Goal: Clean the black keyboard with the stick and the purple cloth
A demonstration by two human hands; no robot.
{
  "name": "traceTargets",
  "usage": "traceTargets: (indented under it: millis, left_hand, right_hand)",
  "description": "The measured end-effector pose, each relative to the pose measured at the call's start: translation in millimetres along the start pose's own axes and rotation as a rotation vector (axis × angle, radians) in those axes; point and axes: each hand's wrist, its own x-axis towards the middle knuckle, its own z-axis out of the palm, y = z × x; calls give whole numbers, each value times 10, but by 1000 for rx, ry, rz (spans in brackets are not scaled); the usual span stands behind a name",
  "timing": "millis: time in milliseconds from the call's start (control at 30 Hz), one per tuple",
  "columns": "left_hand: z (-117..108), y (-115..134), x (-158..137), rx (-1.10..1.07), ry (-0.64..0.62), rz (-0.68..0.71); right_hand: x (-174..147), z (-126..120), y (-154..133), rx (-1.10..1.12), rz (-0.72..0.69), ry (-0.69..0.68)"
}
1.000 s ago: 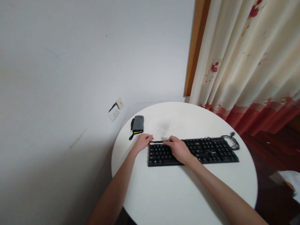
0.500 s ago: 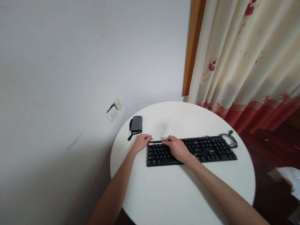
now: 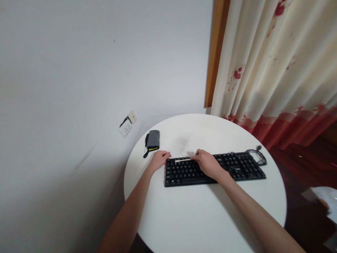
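Note:
A black full-size keyboard (image 3: 195, 172) lies flat on the white round table. At its far left corner, my left hand (image 3: 158, 160) holds the edge, with its fingers bent around the corner. My right hand (image 3: 207, 163) is closed in a pinch above the top rows of keys. Between its thumb and fingers is a slim cream-coloured stick (image 3: 182, 160) that points left. The stick lies along the gap between the function keys and the number row. Its exact kind is too small to make out. My right hand and wrist hide some of the middle keys.
A folded grey cloth (image 3: 153, 139) with black and yellow edging lies beyond my left hand. The keyboard's coiled cable (image 3: 259, 156) rests at the right. A grey smudge (image 3: 182, 140) marks the table (image 3: 179, 218). Wall sockets (image 3: 125, 128) and a curtain (image 3: 263, 88) stand behind.
My right hand has moved a little to the right along the top key rows, with the stick in it. My left hand and the keyboard stay in place.

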Motion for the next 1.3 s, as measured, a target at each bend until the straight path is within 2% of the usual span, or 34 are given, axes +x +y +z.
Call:
traceTargets:
  millis: [333,533,833,1033,1300]
  left_hand:
    - [3,-50,26,17,-4,-12]
    - [9,-37,25,27,-7,-11]
    - [13,-25,23,49,-3,-4]
    - [-6,51,-11,91,9,41]
    - [0,51,-19,103,17,38]
  right_hand:
    - [-102,-148,280,82,26,-60]
    - [-81,-155,198,60,22,-82]
    - [-47,-80,56,56,0,-37]
    - [-40,-105,75,6,68,57]
    - [-133,-304,467,38,260,46]
